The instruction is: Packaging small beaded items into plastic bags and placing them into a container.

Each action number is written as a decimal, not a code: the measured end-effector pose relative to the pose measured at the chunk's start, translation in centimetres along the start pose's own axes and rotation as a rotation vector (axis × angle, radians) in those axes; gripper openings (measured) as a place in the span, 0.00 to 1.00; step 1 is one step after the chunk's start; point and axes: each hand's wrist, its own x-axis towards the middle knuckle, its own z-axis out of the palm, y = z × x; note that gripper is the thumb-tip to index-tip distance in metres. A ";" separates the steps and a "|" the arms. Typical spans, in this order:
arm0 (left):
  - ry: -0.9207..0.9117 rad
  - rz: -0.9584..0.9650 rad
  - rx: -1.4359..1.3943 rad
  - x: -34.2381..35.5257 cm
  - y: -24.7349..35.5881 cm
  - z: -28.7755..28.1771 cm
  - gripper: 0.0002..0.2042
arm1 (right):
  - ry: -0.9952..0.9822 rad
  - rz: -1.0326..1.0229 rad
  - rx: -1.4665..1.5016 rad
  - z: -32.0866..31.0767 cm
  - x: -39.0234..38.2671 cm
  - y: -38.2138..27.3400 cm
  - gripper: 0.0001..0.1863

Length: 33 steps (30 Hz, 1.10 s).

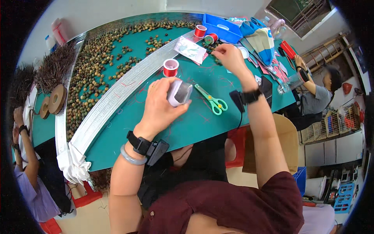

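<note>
My left hand (160,102) is closed around a small pale lilac container (178,93) with a grey, see-through-looking end, held over the green table. Just beyond it stands a spool of red thread (170,71). Farther right, my right hand (230,58) is raised with its thumb and fingertips pinched together; whatever they hold is too small to make out. Between my hands lie light-green scissors (213,103), apart from both. Small printed packets (190,49) rest left of my right hand, near another red spool (200,31) and a green-ended spool (210,38).
Many brown and green beads (91,62) spread across the far left, behind a long pale strip (128,87). A blue tray (221,30), a blue-and-white bag (261,41) and pink cards (272,68) sit at the right. Co-workers sit at both sides.
</note>
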 end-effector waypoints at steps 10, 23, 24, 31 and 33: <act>0.016 -0.117 -0.166 0.1 -0.1 -0.1 0.28 | 0.052 0.097 -0.127 3.1 3.4 6.4 0.15; 0.086 -0.191 -0.178 0.1 0.0 0.0 0.30 | -0.298 0.007 0.761 -8.7 -1.4 -13.9 0.11; 0.089 -0.199 -0.195 0.1 0.0 0.0 0.31 | -0.331 0.010 0.759 -8.4 -1.6 -14.7 0.11; 0.142 -0.132 -0.172 0.2 -0.2 0.1 0.33 | -0.444 0.038 0.827 -6.4 -2.5 -16.9 0.13; 0.137 -0.159 -0.157 0.1 -0.3 0.0 0.34 | -0.427 0.052 0.874 -6.3 -2.6 -16.9 0.13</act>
